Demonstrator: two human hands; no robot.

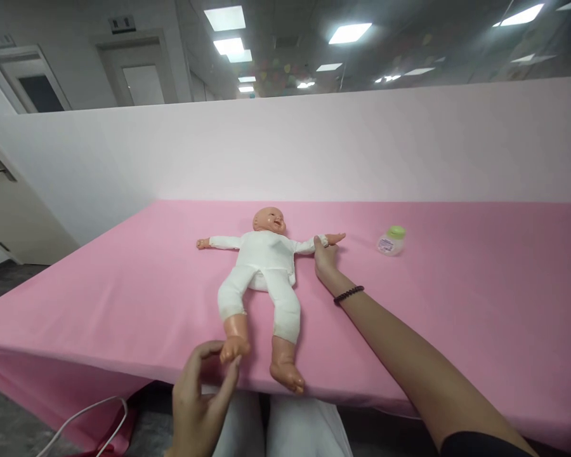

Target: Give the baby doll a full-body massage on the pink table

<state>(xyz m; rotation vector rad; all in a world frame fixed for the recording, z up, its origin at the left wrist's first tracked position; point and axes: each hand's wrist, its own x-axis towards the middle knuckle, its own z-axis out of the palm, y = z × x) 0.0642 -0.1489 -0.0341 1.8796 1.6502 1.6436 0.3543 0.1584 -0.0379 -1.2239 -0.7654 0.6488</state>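
A baby doll [266,257] with a white cloth body lies on its back on the pink-covered table [137,285], arms spread and feet toward me. My left hand [202,393] is at the near edge, its thumb and fingers curved around the doll's left-side foot [235,346]. My right hand [326,257], with a dark beaded band on the wrist, grips the doll's right-side arm near the doll's hand [335,238]. The doll's other leg and arm rest on the cloth.
A small clear jar [390,244] with a green lid stands right of the doll. Behind the table rises a white wall [314,149] with glass above it. A white cable [88,406] hangs at the lower left.
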